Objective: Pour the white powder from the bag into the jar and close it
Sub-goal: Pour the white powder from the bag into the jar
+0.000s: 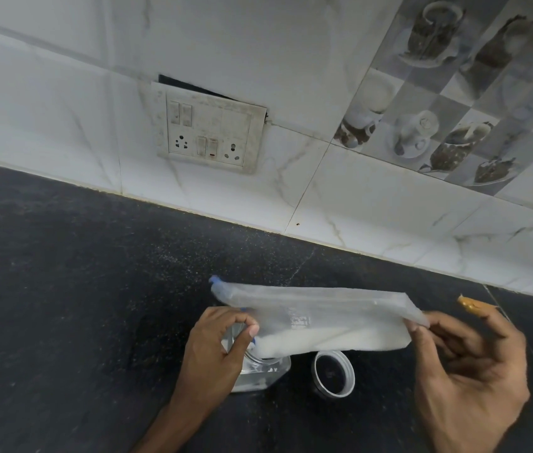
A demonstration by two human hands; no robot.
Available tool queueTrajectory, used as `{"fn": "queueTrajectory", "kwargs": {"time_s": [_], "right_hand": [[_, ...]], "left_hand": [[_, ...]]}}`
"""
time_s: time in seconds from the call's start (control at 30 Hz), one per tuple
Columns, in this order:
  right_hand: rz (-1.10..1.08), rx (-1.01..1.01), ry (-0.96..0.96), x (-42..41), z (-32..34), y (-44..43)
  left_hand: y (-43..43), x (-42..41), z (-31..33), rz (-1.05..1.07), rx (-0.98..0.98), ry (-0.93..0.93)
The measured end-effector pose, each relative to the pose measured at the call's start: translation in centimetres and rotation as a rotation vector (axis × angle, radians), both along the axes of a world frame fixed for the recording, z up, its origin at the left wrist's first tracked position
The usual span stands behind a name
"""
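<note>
The pour looks begun but far from finished. The glass jar (266, 371) stands open on the dark worktop (62, 289), low in the view at about 6 o'clock. Its lid (333, 374) is already off and lies rim-up just beside it, at 3 o'clock from the jar.

A clear zip bag (317, 308) is held sideways above both. Its blue slider end points to 10 o'clock and its lower left corner dips to the jar's mouth. The left hand (216, 348) is curled at that mouth, thumb and forefinger pinching the bag's low corner there. The right hand (467, 364), at 3 o'clock from the bag, pinches the far end between thumb and fingers, its other fingers loosely spread.

Most of the white powder (324, 340) sits in a band along the bag's lower edge, banked toward the jar. The jar's body looks largely clear, and whether any powder has landed inside I cannot tell through the glass and the hand.

So I judge that opening the jar and lining up the bag are done. What remains is to tip the right end higher until the bag empties, set the bag aside, then fetch the lid and fit it on the jar.

On the tiled wall at 11 o'clock is a switchboard (208, 129).
</note>
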State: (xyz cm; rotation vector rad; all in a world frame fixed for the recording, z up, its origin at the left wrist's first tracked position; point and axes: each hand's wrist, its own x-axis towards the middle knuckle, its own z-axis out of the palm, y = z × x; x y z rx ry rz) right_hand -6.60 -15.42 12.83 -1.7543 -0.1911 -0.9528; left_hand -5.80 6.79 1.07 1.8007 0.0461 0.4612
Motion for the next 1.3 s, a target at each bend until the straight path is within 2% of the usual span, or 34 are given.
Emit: {"fn": "queueTrajectory", "kwargs": {"time_s": [0.5, 1.0, 1.3], "right_hand": [[0.025, -0.059, -0.005, 0.17, 0.1, 0.41], [0.016, -0.007, -0.007, 0.12, 0.25, 0.21], [-0.002, -0.075, 0.007, 0.0, 0.25, 0.34]], "left_hand": [[0.05, -0.1, -0.1, 0.002, -0.005, -0.004], [-0.05, -0.12, -0.35, 0.002, -0.034, 0.025], [-0.09, -0.08, -0.48, 0.001, -0.019, 0.001]]}}
